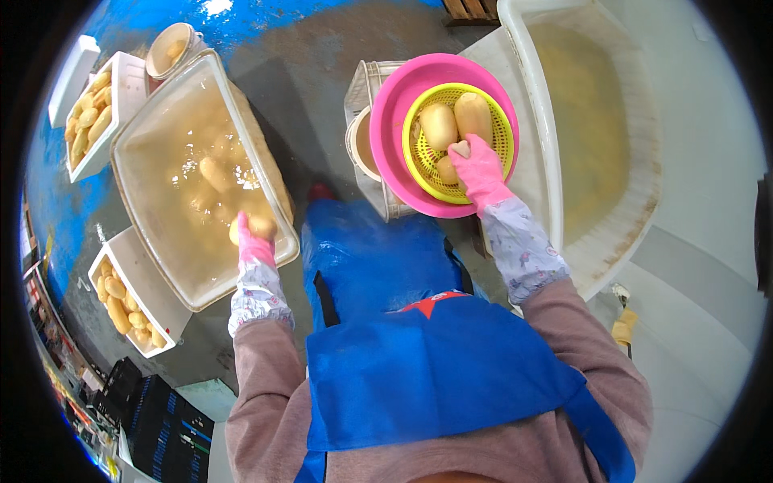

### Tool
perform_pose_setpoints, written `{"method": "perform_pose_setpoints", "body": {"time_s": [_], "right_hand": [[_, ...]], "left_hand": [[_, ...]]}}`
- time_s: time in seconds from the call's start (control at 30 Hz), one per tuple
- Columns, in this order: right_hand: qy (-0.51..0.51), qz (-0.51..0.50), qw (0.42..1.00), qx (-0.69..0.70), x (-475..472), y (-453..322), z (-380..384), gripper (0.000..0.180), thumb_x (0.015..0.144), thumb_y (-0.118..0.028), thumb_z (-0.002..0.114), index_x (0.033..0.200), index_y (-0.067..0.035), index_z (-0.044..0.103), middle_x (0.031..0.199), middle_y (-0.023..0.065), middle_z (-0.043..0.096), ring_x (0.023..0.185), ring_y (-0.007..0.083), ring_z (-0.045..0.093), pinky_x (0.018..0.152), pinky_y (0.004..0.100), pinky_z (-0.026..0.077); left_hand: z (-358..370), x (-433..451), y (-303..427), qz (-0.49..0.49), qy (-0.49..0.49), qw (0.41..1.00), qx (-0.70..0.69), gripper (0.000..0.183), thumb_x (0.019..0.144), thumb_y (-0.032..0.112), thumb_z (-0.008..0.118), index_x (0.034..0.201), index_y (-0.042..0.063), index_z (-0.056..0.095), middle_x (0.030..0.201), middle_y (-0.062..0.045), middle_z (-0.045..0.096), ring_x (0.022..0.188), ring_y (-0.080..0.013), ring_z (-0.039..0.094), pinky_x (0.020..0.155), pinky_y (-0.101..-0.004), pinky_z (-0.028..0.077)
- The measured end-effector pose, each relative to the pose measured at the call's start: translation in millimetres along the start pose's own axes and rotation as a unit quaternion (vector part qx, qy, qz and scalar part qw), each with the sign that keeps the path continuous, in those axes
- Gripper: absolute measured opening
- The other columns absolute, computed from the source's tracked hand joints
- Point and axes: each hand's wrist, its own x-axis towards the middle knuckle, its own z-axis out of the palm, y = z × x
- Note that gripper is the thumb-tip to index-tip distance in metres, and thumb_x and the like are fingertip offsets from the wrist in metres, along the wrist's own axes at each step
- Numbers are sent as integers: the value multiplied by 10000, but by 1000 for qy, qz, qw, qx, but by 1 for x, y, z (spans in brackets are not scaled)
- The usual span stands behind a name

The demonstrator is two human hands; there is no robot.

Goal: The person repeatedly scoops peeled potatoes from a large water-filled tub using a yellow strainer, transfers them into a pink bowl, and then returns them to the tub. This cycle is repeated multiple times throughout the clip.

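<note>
My left hand (256, 246), in a pink rubber glove, grips a pale yellow root vegetable (262, 227) at the near right corner of a large white tub (288, 244). Cloudy brown water fills that tub, with more vegetables (214, 174) showing at the surface. My right hand (481, 171), also gloved in pink, is over a yellow plastic strainer basket (412, 175). A small pale piece (462, 148) is between its thumb and fingers. Two large peeled root vegetables (439, 127) lie in the basket, and another (447, 171) is partly hidden under the hand. The basket rests inside a pink basin (389, 105).
The basin stands on a pale plastic crate (363, 84), beside a white bucket (356, 145). At right is a big white tub (546, 151) of murky water. Foam boxes (124, 78) of root vegetables and a bucket (158, 51) border the left tub. The floor (290, 54) looks wet.
</note>
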Motion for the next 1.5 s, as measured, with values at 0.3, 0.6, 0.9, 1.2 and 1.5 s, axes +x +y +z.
{"method": "perform_pose_setpoints", "body": {"time_s": [0.3,0.6,0.9,1.2,1.5], "right_hand": [[114,74,989,65,12,-28,-29,721,876,-438,812,1439,-38,602,1376,214,681,1262,373,665,1061,456,525],[63,79,977,190,40,0,-32,562,915,-362,784,1341,-19,653,1288,209,715,1160,353,711,986,444,567],[65,218,680,697,1,55,-40,140,961,-176,778,1014,-49,758,869,62,752,800,178,718,750,311,571],[-3,209,666,717,-12,79,-29,269,1000,-250,782,1152,-41,706,1017,57,756,928,157,730,842,288,575],[-23,235,671,702,-3,71,-45,247,1003,-242,767,1143,-44,718,1010,79,761,912,170,731,815,313,585]], "left_hand": [[-112,56,-34,-86,33,996,-12,475,965,414,762,1277,85,622,1223,-74,686,1031,-283,682,831,-392,621],[165,-165,13,189,-241,940,149,522,1072,285,647,1484,-10,522,1435,-247,621,1253,-348,670,1075,-394,551],[368,-328,-167,271,-430,664,548,656,991,438,747,1448,-7,597,1286,-157,731,1183,-300,689,1046,-405,515],[413,-319,-204,204,-373,649,631,659,872,420,888,1376,57,668,1263,-113,749,1134,-272,713,895,-437,577],[350,-338,-205,374,-455,480,650,854,758,169,993,1439,-17,511,1277,-154,680,1164,-231,676,985,-372,585]]}}
